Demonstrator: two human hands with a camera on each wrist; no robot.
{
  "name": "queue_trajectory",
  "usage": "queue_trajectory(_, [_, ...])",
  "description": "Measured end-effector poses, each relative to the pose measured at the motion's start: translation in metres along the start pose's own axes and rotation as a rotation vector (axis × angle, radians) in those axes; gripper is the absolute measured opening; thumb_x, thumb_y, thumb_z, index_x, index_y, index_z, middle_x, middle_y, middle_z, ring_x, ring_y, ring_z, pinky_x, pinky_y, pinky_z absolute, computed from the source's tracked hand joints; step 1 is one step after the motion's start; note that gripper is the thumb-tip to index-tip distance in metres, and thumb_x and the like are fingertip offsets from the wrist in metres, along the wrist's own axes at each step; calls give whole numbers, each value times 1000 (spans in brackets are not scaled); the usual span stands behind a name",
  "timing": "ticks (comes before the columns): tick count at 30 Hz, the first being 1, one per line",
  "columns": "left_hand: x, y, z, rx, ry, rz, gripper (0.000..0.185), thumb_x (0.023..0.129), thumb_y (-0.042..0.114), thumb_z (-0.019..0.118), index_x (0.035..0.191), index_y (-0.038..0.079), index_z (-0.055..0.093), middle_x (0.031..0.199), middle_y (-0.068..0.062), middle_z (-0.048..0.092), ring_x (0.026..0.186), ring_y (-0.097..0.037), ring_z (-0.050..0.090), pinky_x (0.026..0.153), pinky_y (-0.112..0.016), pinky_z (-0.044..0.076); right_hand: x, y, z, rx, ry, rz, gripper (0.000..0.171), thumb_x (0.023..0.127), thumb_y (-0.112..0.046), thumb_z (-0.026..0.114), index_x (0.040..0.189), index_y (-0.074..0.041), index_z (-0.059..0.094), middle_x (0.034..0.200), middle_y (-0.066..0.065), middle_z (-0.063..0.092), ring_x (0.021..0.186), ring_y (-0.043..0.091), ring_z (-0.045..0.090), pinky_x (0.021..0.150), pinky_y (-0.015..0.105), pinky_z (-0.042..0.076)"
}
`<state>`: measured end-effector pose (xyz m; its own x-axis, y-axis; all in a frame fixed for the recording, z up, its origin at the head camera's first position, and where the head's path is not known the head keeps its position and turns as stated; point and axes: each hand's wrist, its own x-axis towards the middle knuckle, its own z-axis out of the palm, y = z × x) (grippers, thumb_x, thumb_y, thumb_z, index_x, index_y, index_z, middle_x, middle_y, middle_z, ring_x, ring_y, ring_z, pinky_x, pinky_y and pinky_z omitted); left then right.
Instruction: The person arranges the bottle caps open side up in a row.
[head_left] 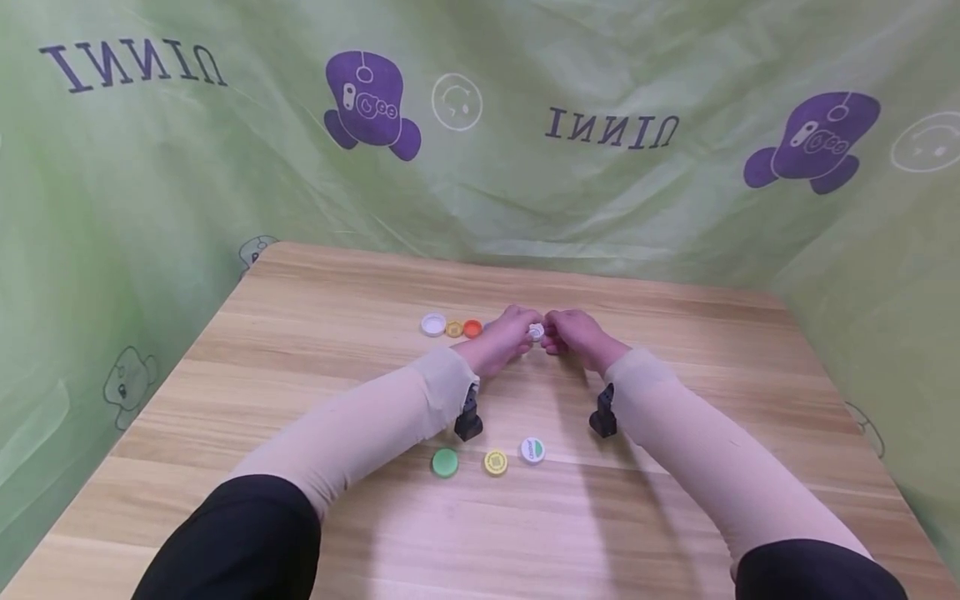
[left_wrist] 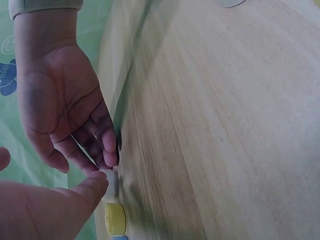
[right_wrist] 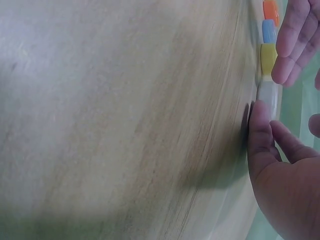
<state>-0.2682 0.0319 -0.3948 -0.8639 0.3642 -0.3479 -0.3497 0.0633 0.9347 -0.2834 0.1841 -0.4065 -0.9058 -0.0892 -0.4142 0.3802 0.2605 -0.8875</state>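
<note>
A small white cap (head_left: 536, 332) lies at the middle of the wooden table (head_left: 675, 333), and both hands meet on it. My left hand (head_left: 522, 336) pinches it from the left; its thumb (left_wrist: 92, 187) lies against the cap (left_wrist: 111, 183). My right hand (head_left: 552, 336) pinches it from the right, thumb (right_wrist: 260, 131) on the cap's near side (right_wrist: 270, 96). Left of it, a yellow cap (right_wrist: 267, 57), a blue cap (right_wrist: 268, 31) and an orange cap (head_left: 472, 328) continue the row.
The row ends at the left with another white cap (head_left: 433, 324). Nearer to me lie a green cap (head_left: 445, 462), a yellow cap (head_left: 495, 462) and a white cap with a green mark (head_left: 532, 450). A green printed sheet (head_left: 225, 183) hangs behind and beside the table.
</note>
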Motion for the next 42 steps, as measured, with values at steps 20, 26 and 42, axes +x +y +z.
queue_trajectory(20, [-15, -2, -22, -141, 75, 39, 44, 105, 17, 32, 144, -3, 28, 140, -30, 35, 130, -38, 40, 108, -43, 37, 2, 2, 8, -90, 1, 16, 32, 98, -14, 44, 117, 9, 55, 94, 10, 57, 75, 13, 55, 68, 21, 52])
queue_trajectory(26, [-23, -4, -31, -100, 59, 33, 44, 105, 18, 33, 142, -4, 29, 139, -29, 37, 129, -38, 42, 107, -42, 38, -2, 1, 8, -117, 25, -16, 34, 98, -14, 43, 122, 10, 53, 97, 13, 56, 79, 16, 56, 74, 25, 53])
queue_trajectory(42, [-88, -34, -88, 309, -66, 29, 38, 95, 7, 53, 127, -12, 46, 122, -23, 54, 108, -33, 57, 98, -40, 47, -64, 7, 76, -351, -316, -199, 33, 86, -7, 63, 117, 4, 59, 93, 12, 64, 82, 24, 65, 75, 33, 57])
